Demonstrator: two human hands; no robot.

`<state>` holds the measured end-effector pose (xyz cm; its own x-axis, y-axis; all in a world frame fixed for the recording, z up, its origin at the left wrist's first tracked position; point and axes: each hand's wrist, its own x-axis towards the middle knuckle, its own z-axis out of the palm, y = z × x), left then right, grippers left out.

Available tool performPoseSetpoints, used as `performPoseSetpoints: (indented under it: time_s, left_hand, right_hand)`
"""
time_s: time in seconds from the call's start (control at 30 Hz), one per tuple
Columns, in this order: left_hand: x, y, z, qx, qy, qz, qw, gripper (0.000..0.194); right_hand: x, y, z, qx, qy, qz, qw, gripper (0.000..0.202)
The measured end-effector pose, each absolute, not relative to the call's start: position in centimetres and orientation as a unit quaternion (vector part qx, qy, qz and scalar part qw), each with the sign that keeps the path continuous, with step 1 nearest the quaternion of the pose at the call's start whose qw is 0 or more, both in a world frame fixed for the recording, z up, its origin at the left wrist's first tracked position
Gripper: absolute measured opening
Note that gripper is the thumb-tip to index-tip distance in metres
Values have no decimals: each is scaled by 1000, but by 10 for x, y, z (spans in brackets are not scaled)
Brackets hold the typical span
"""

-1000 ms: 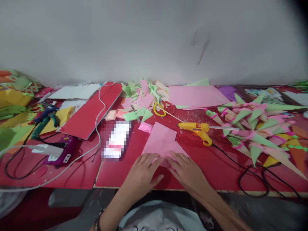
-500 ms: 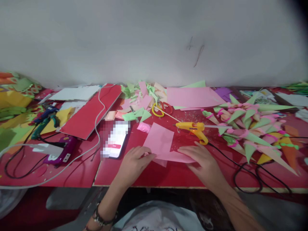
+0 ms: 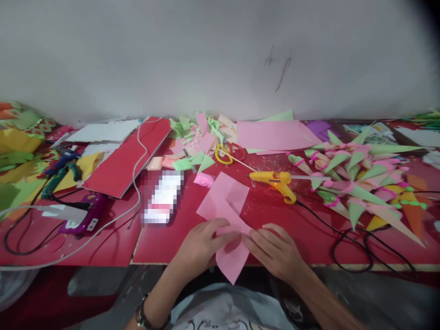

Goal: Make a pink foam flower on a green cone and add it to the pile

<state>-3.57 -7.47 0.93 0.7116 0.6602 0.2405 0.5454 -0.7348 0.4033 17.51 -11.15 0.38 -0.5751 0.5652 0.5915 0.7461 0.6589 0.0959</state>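
Both hands hold a pink paper sheet [image 3: 233,266] near the front edge of the table, its lower corner hanging toward my body. My left hand [image 3: 208,238] pinches it from the left, my right hand [image 3: 271,247] from the right, with the fingertips almost meeting. Just beyond lies more pink paper [image 3: 225,192], flat on the red tabletop; whether it is one piece with the held sheet is hard to make out. Past my right hand rests a yellow hot glue gun [image 3: 275,178] with a clear glue stick in its back. A small bright pink packet [image 3: 204,179] lies by the paper.
Left of the paper is a phone [image 3: 164,197] with a blurred screen. A purple power strip [image 3: 87,215] and a white cable lie farther left. Scissors [image 3: 224,155] sit by paper scraps [image 3: 206,137] at the back. Several paper cones [image 3: 357,169] are heaped on the right.
My hands have come closer together and nearer my body. The pink paper between them has turned, and its corner now points down past the table edge.
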Motion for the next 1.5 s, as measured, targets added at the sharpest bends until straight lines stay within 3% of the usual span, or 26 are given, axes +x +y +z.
performPoseSetpoints:
  time_s: [0.1,0.23,0.47,0.73,0.97,1.17,1.33,1.5]
  left_hand:
    - [-39,-78,4,910,313,203,183,27]
    - [-48,-71,-5,913,285,194,220,29]
    - [-62,-68,-13,921,340,167,90,28]
    - [-61,-81,-12,931,322,152,76,24]
    - [-62,-82,-15,923,331,179,82,20]
    - [-66,-83,-14,929,314,167,98,24]
    - [-61,-84,-22,902,350,217,128,18]
    - [-59,-84,-25,879,393,232,136,15]
  right_hand:
    - [173,-110,-2,-383,-874,-126,272,26]
    - [172,-103,-11,-382,-896,-22,227,26]
    - [163,-108,-22,-384,-897,-43,216,31]
    - [165,-99,-21,-443,-866,155,174,26]
    - [161,-88,-18,-451,-839,227,201,14]
    - [163,-87,-18,-441,-839,251,199,23]
    - [159,-86,-17,-467,-812,261,233,6]
    - [155,-85,-17,-504,-783,266,250,10]
